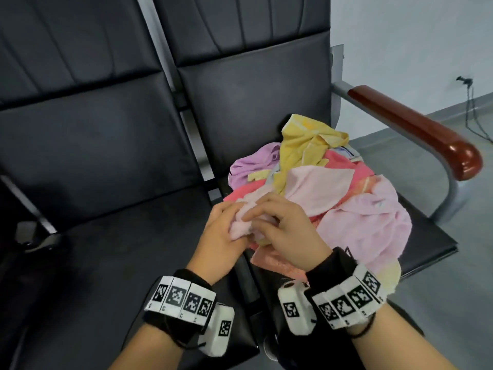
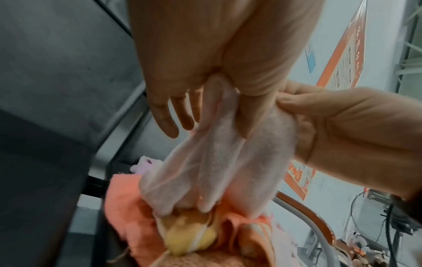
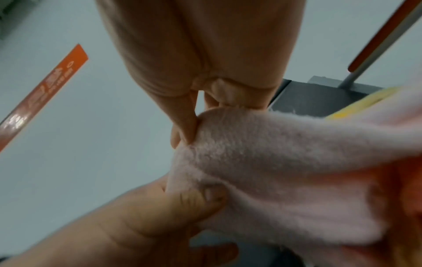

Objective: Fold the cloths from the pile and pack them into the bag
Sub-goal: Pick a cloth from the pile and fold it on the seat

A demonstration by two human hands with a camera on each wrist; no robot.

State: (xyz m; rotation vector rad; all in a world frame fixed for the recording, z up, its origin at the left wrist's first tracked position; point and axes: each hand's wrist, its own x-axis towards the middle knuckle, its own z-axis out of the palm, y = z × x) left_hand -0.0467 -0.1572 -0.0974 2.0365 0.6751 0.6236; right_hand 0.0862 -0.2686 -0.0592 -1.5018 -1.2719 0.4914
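Pink cloth [image 1: 241,227] between both hands

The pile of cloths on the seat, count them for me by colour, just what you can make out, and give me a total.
Yellow cloth: 1
Lilac cloth: 1
Coral cloth: at least 1
Pale pink cloth: at least 1; its corner is gripped by the left hand and the right hand
Total: at least 4; overlaps hide the rest.

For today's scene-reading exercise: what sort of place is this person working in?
Probably a waiting room or lobby: linked black padded seats in a row, a metal-framed armrest with a wooden top, and an orange notice on the pale wall.
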